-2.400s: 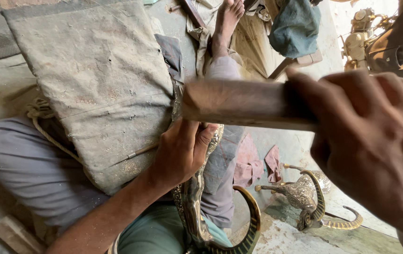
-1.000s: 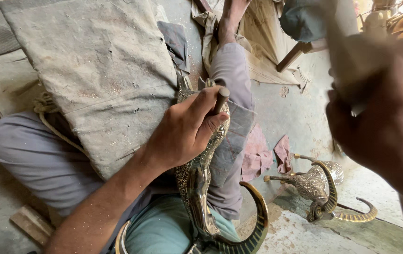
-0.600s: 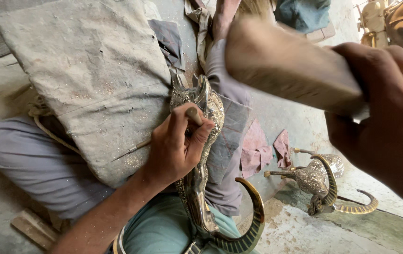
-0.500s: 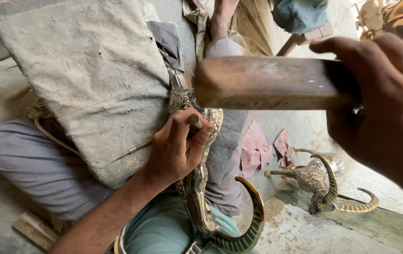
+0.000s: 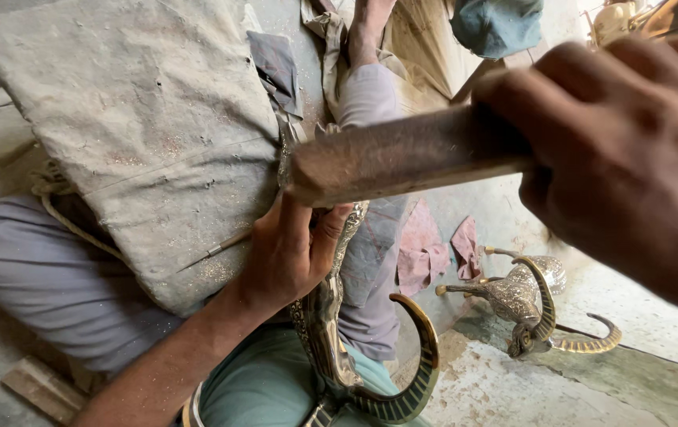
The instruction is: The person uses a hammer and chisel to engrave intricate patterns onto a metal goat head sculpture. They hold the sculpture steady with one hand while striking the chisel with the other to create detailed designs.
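The right hand [image 5: 632, 158] has a closed grip on a wooden mallet [image 5: 402, 154] above the left hand [image 5: 287, 253], which pins a chisel against the brass figure [image 5: 339, 348] on the lap — a slightly off blow could hit the fingers or skid the tool.

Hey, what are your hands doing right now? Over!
Right hand grips wooden mallet, over left hand. Left hand steadies brass figure on lap. Nothing in between.

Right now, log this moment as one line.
right hand: grips wooden mallet | left hand: on curved engraved brass figure | mallet above left hand
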